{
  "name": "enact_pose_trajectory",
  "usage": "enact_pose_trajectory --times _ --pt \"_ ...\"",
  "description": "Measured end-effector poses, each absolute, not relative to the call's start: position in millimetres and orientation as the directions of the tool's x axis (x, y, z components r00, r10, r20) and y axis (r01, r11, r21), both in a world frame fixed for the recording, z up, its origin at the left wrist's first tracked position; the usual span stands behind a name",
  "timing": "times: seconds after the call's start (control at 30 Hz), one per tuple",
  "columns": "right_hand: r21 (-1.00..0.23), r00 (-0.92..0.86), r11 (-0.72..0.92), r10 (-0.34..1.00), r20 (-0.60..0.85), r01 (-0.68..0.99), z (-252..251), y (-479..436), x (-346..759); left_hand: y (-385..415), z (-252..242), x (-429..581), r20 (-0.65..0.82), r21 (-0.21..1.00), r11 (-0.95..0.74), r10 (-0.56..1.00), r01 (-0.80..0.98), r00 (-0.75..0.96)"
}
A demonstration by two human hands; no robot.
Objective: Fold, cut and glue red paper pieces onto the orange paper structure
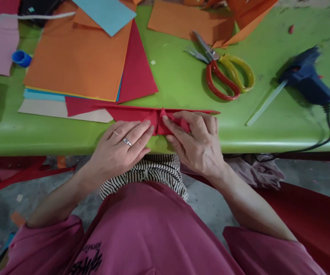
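Observation:
A folded piece of red paper [133, 114] lies along the front edge of the green table, with small pointed flaps meeting near its middle. Flat on its left half rests my left hand [127, 143], fingers stretched out and a ring on one of them. My right hand [196, 137] presses on the right half, its fingers bent and the index fingertip on a flap by the centre. The thumb lies at the paper's near edge. Parts of the paper are hidden under both hands.
Scissors [219, 65] with red and yellow handles lie behind my right hand. A blue glue gun [308, 78] with its cord is at the right. Stacked coloured paper [81, 57] covers the left, near a blue cap [21, 59]. Orange scraps [182, 21] lie at the back.

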State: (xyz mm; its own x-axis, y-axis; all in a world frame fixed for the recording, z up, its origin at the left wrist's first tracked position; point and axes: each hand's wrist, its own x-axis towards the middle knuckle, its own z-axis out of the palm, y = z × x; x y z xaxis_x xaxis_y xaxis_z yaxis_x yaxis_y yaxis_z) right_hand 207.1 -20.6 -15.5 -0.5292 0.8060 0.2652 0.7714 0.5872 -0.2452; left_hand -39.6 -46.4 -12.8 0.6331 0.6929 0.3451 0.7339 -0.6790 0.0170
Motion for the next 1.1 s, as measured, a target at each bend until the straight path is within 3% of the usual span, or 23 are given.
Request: enact_pose_trajectory --times 0.23,0.43,0.57,0.83,1.0,1.1 --pt "-0.235 -0.555 0.603 0.796 0.242 0.762 -12.8 -17.5 207.1 -44.9 -12.0 -41.1 0.367 -0.073 -0.715 0.629 0.695 0.685" --pt "-0.300 -0.528 0.576 0.818 0.230 0.761 -14.4 -19.6 208.7 -49.8 -19.8 -45.3 0.339 0.075 -0.698 0.689 0.712 0.641" --pt "-0.292 -0.514 0.565 0.824 0.238 0.772 -17.8 -23.2 210.0 -51.1 -23.1 -46.4 0.360 0.069 -0.709 0.674 0.702 0.645" --pt "-0.128 -0.605 0.746 0.616 0.505 0.653 -22.8 -25.2 210.3 -52.1 -23.7 -44.9 0.389 0.003 -0.713 0.647 0.701 0.656" --pt "-0.222 -0.601 0.662 0.746 0.287 0.716 -19.9 -22.3 207.0 -50.5 -22.9 -43.7 0.360 0.032 -0.693 0.680 0.720 0.639" --pt "-0.278 -0.599 0.644 0.765 0.235 0.713 -15.7 -20.0 204.2 -48.1 -21.2 -42.1 0.347 0.040 -0.688 0.690 0.725 0.636"
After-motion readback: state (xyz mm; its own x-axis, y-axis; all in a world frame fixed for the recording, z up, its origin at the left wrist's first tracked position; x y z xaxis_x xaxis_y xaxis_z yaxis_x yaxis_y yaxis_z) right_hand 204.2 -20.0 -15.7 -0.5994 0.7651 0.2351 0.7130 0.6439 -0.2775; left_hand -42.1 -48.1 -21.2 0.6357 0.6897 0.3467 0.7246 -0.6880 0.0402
